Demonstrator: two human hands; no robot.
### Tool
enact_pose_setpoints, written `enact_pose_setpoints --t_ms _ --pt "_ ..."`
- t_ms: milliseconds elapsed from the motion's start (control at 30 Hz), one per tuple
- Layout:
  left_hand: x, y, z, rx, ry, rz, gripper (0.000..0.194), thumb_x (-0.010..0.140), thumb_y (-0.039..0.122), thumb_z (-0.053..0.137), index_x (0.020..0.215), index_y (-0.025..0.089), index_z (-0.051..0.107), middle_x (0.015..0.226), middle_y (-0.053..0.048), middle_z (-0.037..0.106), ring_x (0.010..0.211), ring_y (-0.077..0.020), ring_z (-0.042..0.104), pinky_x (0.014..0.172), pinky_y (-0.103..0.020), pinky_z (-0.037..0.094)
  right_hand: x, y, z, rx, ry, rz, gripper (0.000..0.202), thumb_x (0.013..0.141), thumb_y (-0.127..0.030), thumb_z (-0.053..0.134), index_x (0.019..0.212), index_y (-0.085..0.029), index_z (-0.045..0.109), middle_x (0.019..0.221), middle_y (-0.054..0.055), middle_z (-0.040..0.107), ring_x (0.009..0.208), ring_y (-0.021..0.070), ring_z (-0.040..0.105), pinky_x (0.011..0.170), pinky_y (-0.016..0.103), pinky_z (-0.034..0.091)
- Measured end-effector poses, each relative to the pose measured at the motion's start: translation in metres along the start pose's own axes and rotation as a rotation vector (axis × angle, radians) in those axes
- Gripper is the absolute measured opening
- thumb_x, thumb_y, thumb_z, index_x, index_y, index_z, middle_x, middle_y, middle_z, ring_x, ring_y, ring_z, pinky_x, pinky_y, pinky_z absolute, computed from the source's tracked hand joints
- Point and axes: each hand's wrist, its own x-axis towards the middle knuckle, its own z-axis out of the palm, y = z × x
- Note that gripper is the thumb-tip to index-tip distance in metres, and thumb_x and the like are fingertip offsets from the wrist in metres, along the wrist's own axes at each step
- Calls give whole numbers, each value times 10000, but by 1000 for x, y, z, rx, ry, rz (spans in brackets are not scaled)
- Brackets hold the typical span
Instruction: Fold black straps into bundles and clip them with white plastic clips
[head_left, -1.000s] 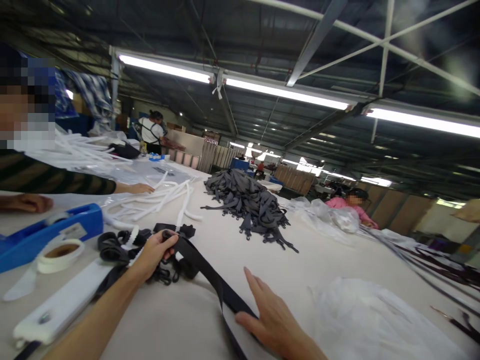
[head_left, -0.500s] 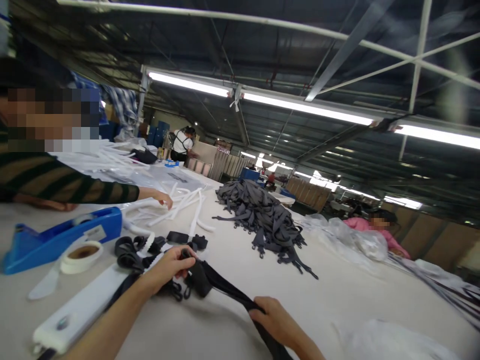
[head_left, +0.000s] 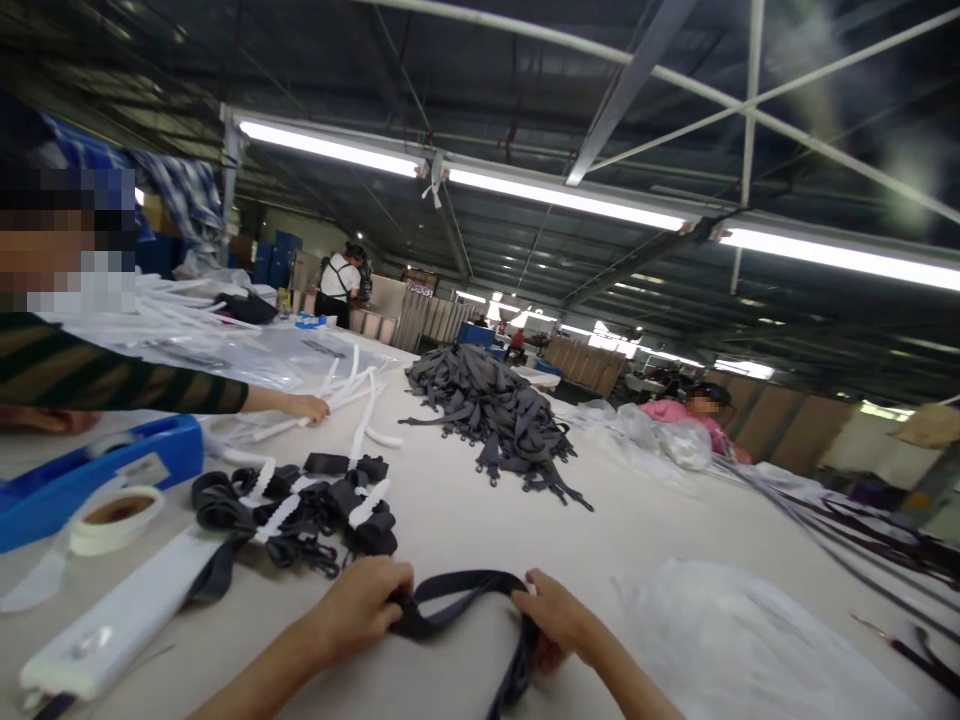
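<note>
Near the table's front edge, my left hand (head_left: 365, 606) and my right hand (head_left: 556, 619) both grip one black strap (head_left: 463, 590). The strap arcs in a loop between them and hangs down past my right hand. Just beyond my left hand lies a bundle of folded black straps with white bands (head_left: 300, 505). A white flat bar (head_left: 112, 618) lies to the left of my left forearm.
A big pile of dark grey straps (head_left: 491, 408) lies mid-table. A blue tape dispenser (head_left: 90, 475) and a tape roll (head_left: 112, 517) sit at left, beside a co-worker's hand (head_left: 306, 407) on white straps. Clear plastic bags (head_left: 742, 640) lie at right. Other people work farther off.
My left hand left the banded bundle and came toward me with the strap. My right hand closed on the strap and moved closer, so the strap now loops between both hands.
</note>
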Motion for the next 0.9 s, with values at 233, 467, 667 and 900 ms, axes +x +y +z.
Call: enact_pose_setpoints --t_ms 233,467,667,900 --pt "2 -9 -9 -35 15 -23 210 706 155 513 846 221 654 899 -57 653 912 -259 572 814 -347 374 -26 -1 -31 -412 -209 -431 835 652 100 318 1362 -311 475 1576 75 256 1394 219 364 1126 395 377" --pt "7 -3 -4 24 0 -79 212 750 124 533 904 214 648 948 -32 669 945 -219 588 846 -313 403 -30 -23 -2 -570 -282 -564 192 745 -44 501 776 -134 668 1600 115 58 1457 308 -82 1212 511 173" --pt "8 0 0 44 -2 -95 220 764 113 549 931 210 653 961 -33 676 953 -207 598 849 -301 425 -25 -45 8 -280 -341 -452 94 814 -183 553 825 -184 646 1520 110 355 1332 260 435 1106 398 363" --pt "11 -2 2 58 -5 -71 223 762 116 570 939 216 661 957 -31 689 954 -210 617 845 -307 452 -19 -41 30 -353 -176 -477 142 897 -282 603 775 -213 615 914 -18 598 908 160 565 823 333 374"
